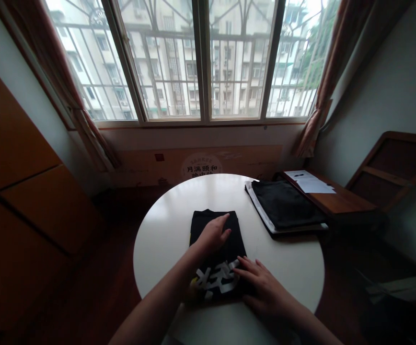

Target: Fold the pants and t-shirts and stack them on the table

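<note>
A folded black T-shirt [217, 256] with large white lettering at its near end lies on the round white table [159, 239] in front of me. A bit of yellow shows along its left side. My left hand [215, 232] rests on the upper part of the shirt, fingers stretched toward its far right edge. Lower down, my right hand [260, 282] lies spread over the shirt's near right edge, its fingertips by the white letters. Both hands look flat, with nothing gripped in them.
A stack of folded dark and white clothes [285, 206] sits at the table's right side. Beyond it, papers [310, 182] lie on a wooden surface [348, 199] near a wooden chair back [398, 163]. Wooden cabinets [31, 206] stand at left. A long printed box [244, 160] lies below the window.
</note>
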`<state>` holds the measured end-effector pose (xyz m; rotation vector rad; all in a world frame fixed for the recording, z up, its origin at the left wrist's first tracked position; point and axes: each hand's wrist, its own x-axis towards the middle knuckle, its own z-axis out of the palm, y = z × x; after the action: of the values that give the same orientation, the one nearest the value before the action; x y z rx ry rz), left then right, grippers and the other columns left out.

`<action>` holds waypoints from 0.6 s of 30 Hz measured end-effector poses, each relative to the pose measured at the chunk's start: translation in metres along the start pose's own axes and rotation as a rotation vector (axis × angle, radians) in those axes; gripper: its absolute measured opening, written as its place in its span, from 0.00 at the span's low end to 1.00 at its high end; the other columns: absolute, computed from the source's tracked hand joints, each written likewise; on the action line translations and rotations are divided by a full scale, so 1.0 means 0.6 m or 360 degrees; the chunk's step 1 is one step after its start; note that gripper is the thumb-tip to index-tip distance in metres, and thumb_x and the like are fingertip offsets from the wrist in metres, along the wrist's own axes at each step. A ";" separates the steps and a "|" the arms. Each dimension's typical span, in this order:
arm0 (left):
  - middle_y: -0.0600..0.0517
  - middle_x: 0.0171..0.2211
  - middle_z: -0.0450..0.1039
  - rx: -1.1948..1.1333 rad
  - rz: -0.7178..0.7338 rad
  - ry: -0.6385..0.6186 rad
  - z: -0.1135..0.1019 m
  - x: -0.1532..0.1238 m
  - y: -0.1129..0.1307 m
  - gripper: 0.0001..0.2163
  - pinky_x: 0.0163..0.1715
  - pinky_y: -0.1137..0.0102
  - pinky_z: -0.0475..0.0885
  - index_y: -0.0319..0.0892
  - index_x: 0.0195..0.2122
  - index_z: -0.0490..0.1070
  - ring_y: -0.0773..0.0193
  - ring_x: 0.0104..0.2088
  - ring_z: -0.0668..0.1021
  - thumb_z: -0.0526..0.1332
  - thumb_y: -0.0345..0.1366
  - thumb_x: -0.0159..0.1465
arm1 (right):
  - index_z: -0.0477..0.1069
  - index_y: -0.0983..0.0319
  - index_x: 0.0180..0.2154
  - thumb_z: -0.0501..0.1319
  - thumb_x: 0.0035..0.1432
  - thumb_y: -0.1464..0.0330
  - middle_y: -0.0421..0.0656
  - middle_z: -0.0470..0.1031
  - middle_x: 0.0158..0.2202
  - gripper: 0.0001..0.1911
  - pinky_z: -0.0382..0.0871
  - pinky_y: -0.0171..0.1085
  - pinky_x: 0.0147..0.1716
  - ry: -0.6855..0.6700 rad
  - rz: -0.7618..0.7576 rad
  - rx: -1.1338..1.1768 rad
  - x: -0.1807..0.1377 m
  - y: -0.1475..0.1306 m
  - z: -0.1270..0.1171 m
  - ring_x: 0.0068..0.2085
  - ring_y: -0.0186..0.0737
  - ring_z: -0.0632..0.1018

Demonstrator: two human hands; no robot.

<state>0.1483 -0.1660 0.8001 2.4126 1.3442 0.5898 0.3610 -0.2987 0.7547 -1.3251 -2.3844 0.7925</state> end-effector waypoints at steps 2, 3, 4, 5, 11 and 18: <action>0.46 0.59 0.73 -0.0095 -0.0007 -0.0067 -0.028 -0.073 0.030 0.21 0.59 0.61 0.69 0.46 0.62 0.67 0.55 0.57 0.75 0.57 0.40 0.69 | 0.71 0.54 0.60 0.63 0.53 0.71 0.48 0.55 0.71 0.31 0.48 0.61 0.68 0.0089 -0.0019 -0.0010 -0.002 -0.002 0.004 0.70 0.56 0.59; 0.47 0.55 0.76 -0.0098 -0.0022 -0.0112 -0.037 -0.112 0.043 0.18 0.57 0.61 0.71 0.48 0.58 0.72 0.55 0.54 0.77 0.57 0.40 0.68 | 0.75 0.54 0.56 0.62 0.53 0.71 0.47 0.57 0.70 0.27 0.51 0.60 0.67 0.0138 -0.0031 -0.0019 -0.002 -0.003 0.006 0.69 0.56 0.61; 0.48 0.53 0.77 -0.0098 -0.0038 -0.0154 -0.042 -0.150 0.053 0.16 0.55 0.61 0.72 0.48 0.55 0.74 0.55 0.52 0.78 0.59 0.41 0.67 | 0.77 0.54 0.52 0.62 0.54 0.71 0.47 0.60 0.69 0.23 0.54 0.58 0.67 0.0184 -0.0043 -0.0028 -0.001 -0.004 0.008 0.68 0.55 0.63; 0.48 0.54 0.76 -0.0085 -0.0056 -0.0173 -0.041 -0.184 0.060 0.16 0.55 0.59 0.72 0.49 0.54 0.74 0.54 0.52 0.77 0.60 0.40 0.66 | 0.79 0.55 0.48 0.62 0.54 0.72 0.46 0.63 0.68 0.20 0.56 0.57 0.66 0.0225 -0.0055 -0.0035 -0.001 -0.005 0.010 0.67 0.55 0.64; 0.45 0.67 0.64 0.0089 -0.0150 -0.0230 0.029 -0.287 0.042 0.33 0.67 0.36 0.51 0.50 0.65 0.65 0.41 0.67 0.63 0.65 0.35 0.56 | 0.80 0.58 0.41 0.60 0.58 0.71 0.47 0.68 0.64 0.12 0.63 0.51 0.64 0.0365 -0.0037 0.0073 0.004 -0.013 0.013 0.64 0.51 0.69; 0.51 0.61 0.72 0.0261 -0.0290 0.0109 0.030 -0.303 -0.011 0.39 0.66 0.46 0.60 0.54 0.61 0.71 0.50 0.62 0.71 0.52 0.18 0.49 | 0.77 0.59 0.40 0.57 0.63 0.64 0.50 0.66 0.65 0.11 0.64 0.51 0.63 0.0476 0.0138 0.0455 0.015 -0.022 0.002 0.63 0.52 0.70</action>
<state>0.0665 -0.3198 0.7452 2.3782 1.6795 0.5367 0.3466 -0.2970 0.7617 -1.3289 -1.9161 0.8543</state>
